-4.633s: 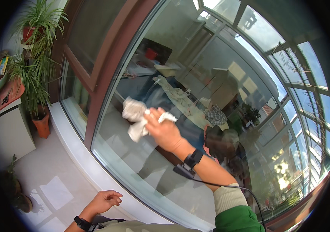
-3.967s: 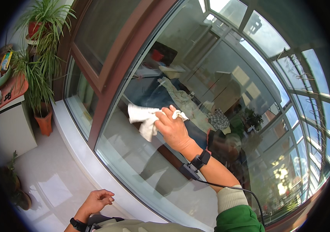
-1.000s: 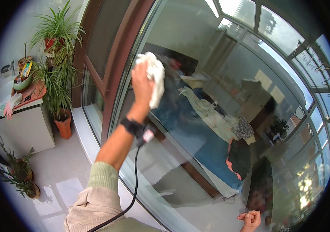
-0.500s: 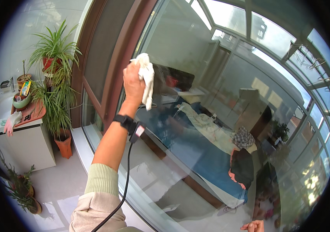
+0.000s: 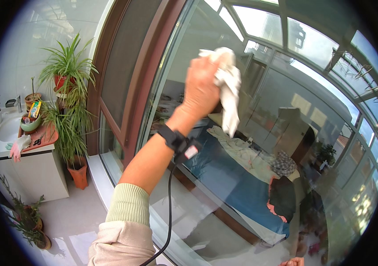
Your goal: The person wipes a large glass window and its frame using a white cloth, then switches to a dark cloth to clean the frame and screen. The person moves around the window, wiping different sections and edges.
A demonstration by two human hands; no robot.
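Note:
My left hand (image 5: 203, 84) grips a bunched white cloth (image 5: 229, 88) against a large glass pane (image 5: 259, 95). Part of the cloth hangs down past the fingers. A black strap (image 5: 173, 138) with a small box and a cable is round my left wrist. At the lower edge, only the top of my right hand (image 5: 293, 262) shows, its fingers curled in. I see no object in it; the rest is cut off by the picture's edge.
Left of the pane stands a reddish-brown frame (image 5: 147, 75). A spider plant (image 5: 67, 66) and an orange pot (image 5: 78, 172) stand beside a sink cabinet (image 5: 34, 177). Behind or reflected in the glass is a blue-covered bed (image 5: 237, 175). Potted plants (image 5: 29, 221) sit at lower left.
My left hand has moved right and slightly up across the glass with the cloth, away from the brown frame. My right hand has sunk a little lower at the picture's edge.

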